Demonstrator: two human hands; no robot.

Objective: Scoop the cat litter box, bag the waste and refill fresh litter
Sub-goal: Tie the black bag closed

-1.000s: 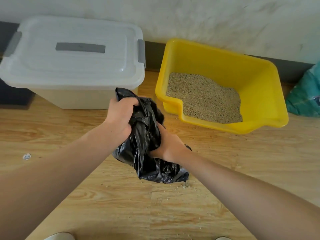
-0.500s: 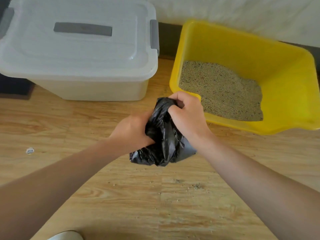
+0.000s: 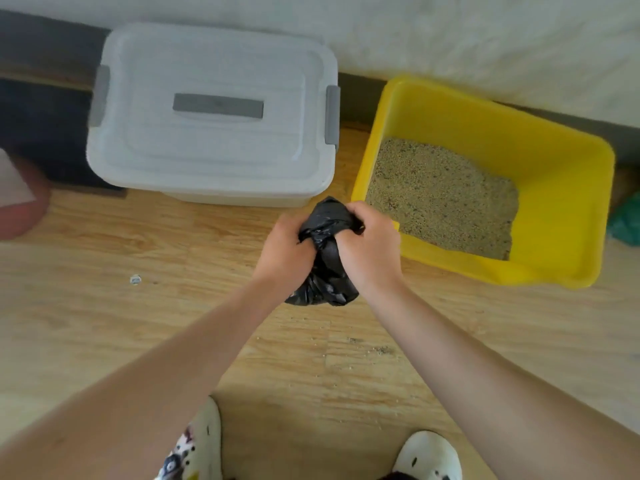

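We look down on a wood-plank floor (image 3: 86, 323) running up to a white wall (image 3: 450, 36).

Far left: a reddish object (image 3: 20, 213), cropped by the frame edge; we cannot tell what it is.

Next: a white storage bin (image 3: 214, 157), lid on, a grey latch at each end, standing against the wall. A small round scrap (image 3: 135, 279) lies on the floor in front of it.

Centre: we hold the black bag (image 3: 327, 271) low over the floor, in front of the gap between bin and litter box; whether it touches the floor we cannot tell. Our left hand (image 3: 284, 251) is clenched round the gathered neck from the left and our right hand (image 3: 372, 251) from the right, fists close together. The lower part of the bag bulges below both fists. Loose granules (image 3: 375, 349) dot the floor nearby. Two white shoes (image 3: 429, 453) show at the bottom edge.

Right: the yellow litter box (image 3: 561, 209) sits by the wall, with tan litter (image 3: 443, 195) covering its base.

Far right: a green bag (image 3: 628, 225), mostly out of frame.
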